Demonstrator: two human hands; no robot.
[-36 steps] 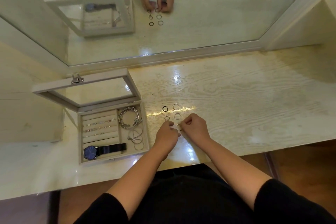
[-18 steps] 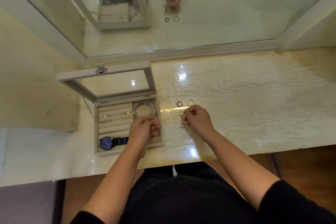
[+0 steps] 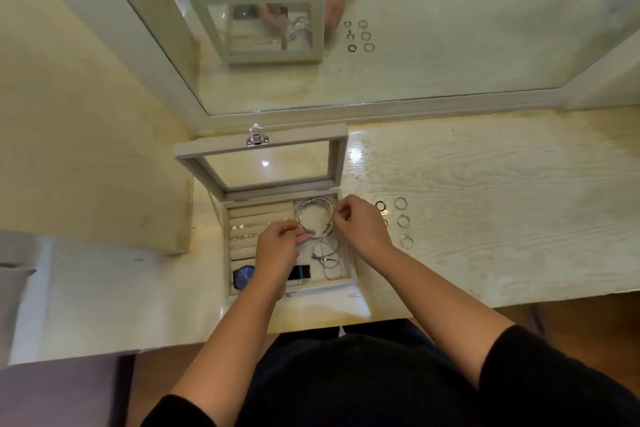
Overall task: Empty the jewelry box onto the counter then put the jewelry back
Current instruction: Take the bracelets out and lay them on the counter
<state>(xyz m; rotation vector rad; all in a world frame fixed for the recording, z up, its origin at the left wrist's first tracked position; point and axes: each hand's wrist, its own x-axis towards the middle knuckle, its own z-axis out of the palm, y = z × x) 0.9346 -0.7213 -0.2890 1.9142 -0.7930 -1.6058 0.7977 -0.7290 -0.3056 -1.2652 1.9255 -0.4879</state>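
Since half a second ago the right hand (image 3: 360, 224) has left the rings on the counter and come left over the jewelry box (image 3: 348, 282). The left hand (image 3: 278, 248) has shifted from the near-right compartment toward the far one, so both hands now meet at the silver bangles (image 3: 313, 217).

In the head view, the box sits open on the pale wood-grain counter (image 3: 485, 177), left of centre, with its glass-paned lid (image 3: 259, 163) standing up at the far side and a metal latch (image 3: 257, 139) on the lid's top edge. The bangles are stacked in the far-right compartment. The right thumb and forefinger pinch the stack's right rim, and the other fingers are curled in behind. The left hand's thumb and bunched fingertips pinch the stack's near-left edge.

In the near-right compartment lie thin wire hoops (image 3: 327, 260). A watch (image 3: 242, 277) with a blue dial lies along the near-left side, its middle hidden under the left wrist. Small pieces are tucked in the ring rolls (image 3: 249, 229) at the far left.

Right of the box, several rings (image 3: 403, 220) lie on the counter in two short columns, apart from each other; one is partly hidden behind the right hand. A mirror (image 3: 450, 45) along the far edge reflects the box, the hands and the rings.
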